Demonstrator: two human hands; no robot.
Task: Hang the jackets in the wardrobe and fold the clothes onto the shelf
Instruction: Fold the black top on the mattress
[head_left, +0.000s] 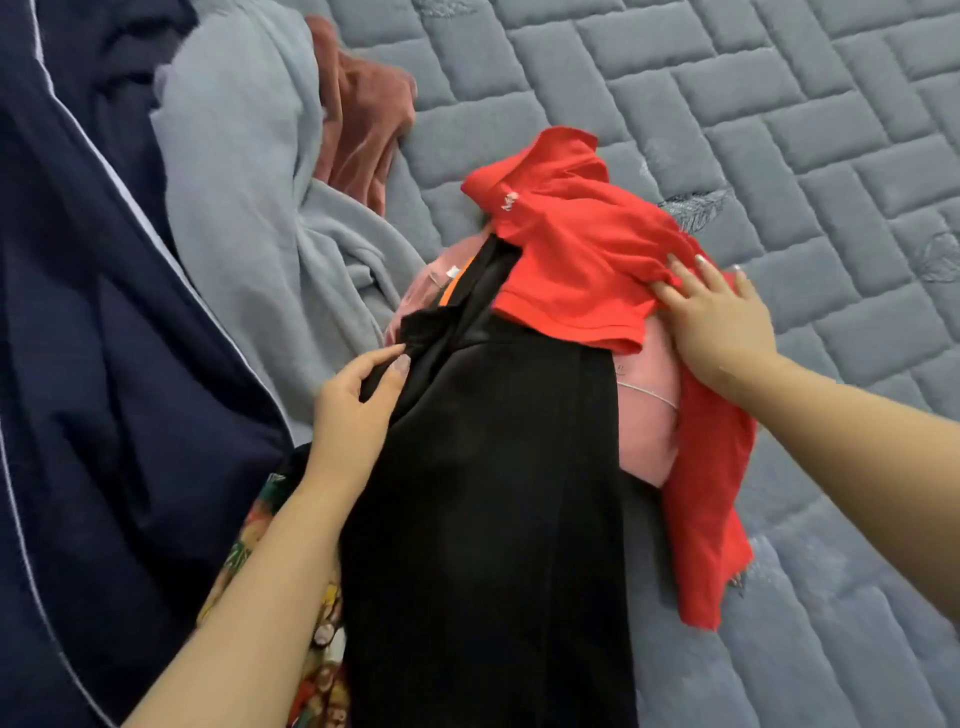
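The left hand (358, 410) reaches in from below, thumb and fingers pinching an edge of the black garment (483, 519) lying on the bed (779, 130). The right hand (722, 322), fingers spread straight, presses the red shirt (571, 260) atop the pile.

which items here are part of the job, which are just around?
In the job: black garment, pinched by left hand; red shirt, touched by right hand; pink garment; navy jacket.
Just around: grey blanket; quilted mattress.
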